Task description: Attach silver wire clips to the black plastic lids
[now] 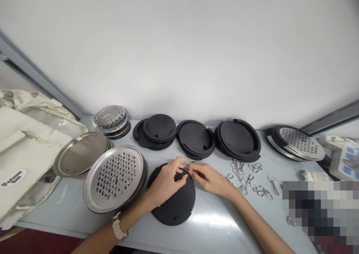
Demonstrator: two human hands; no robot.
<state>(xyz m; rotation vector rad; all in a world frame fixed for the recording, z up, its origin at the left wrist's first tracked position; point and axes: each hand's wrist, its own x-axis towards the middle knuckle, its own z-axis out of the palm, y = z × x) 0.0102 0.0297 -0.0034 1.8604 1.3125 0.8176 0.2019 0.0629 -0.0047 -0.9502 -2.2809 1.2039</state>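
A round black lid [172,201] lies flat on the grey table [218,224] in front of me. My left hand [167,181] rests on its far edge with fingers pinched. My right hand [209,178] meets it from the right, also pinched. Between the fingertips of both hands is a small metal wire clip [186,167], held at the lid's rim. Loose wire clips [246,177] lie scattered just right of my right hand.
Perforated steel discs [114,177] and plain steel plates [80,158] are stacked at left, more perforated discs [110,119] behind. Three piles of black lids [196,138] line the wall. Another steel stack [298,143] sits far right. A cream bag [22,149] lies at left.
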